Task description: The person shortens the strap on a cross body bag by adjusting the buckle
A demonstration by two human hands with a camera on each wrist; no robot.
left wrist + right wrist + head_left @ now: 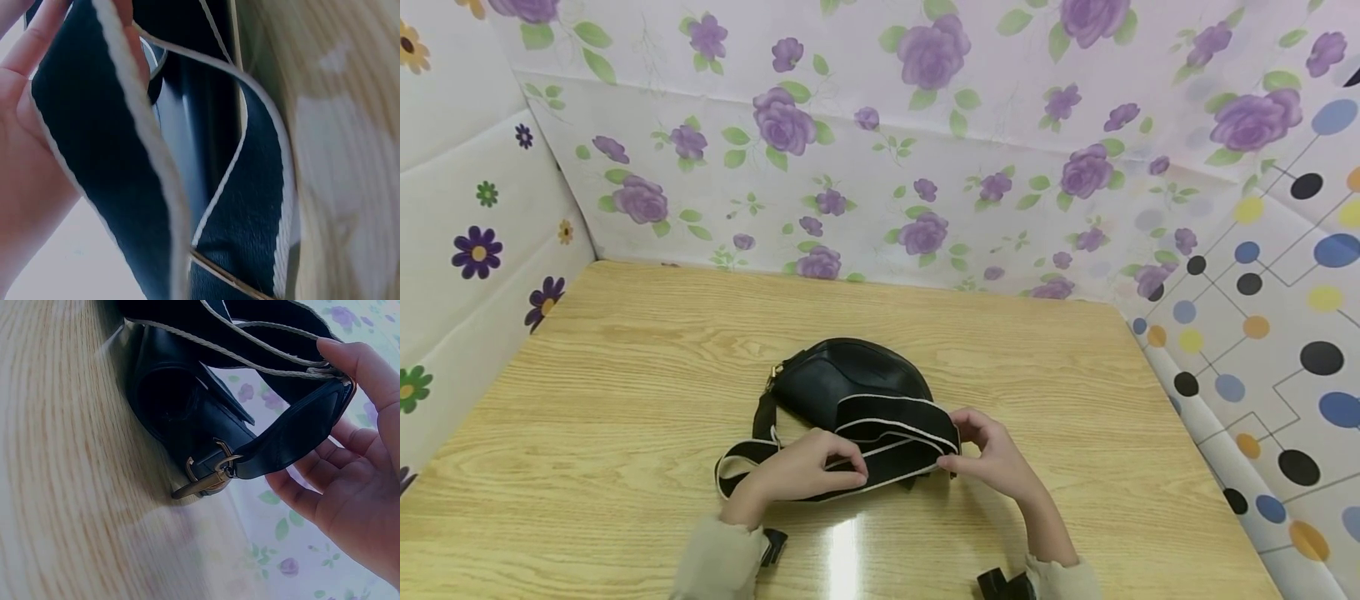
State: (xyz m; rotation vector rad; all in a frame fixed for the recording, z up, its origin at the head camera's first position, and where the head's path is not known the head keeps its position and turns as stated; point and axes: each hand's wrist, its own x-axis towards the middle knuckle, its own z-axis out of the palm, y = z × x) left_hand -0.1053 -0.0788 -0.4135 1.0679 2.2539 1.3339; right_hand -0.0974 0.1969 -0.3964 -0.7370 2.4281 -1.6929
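Observation:
A black, smooth half-moon waist bag [850, 371] lies on the wooden table. Its wide black strap [891, 408], edged in white, is gathered in loops along the near side. My left hand [805, 471] holds the strap near its left loop, fingers bent over the band; the left wrist view has the strap [106, 125] crossing in front of that hand. At the right end, my right hand [996, 462] pinches the folded strap, thumb on top and fingers behind, at a metal-edged leather tab [294, 437]. A gold-coloured clasp [215, 472] joins that tab to the bag.
The wooden table [647, 367] meets a flowered cloth wall [857, 192] at the back. Patterned sheets stand at left and right. Black wrist-worn pieces [773, 547] show by the sleeves.

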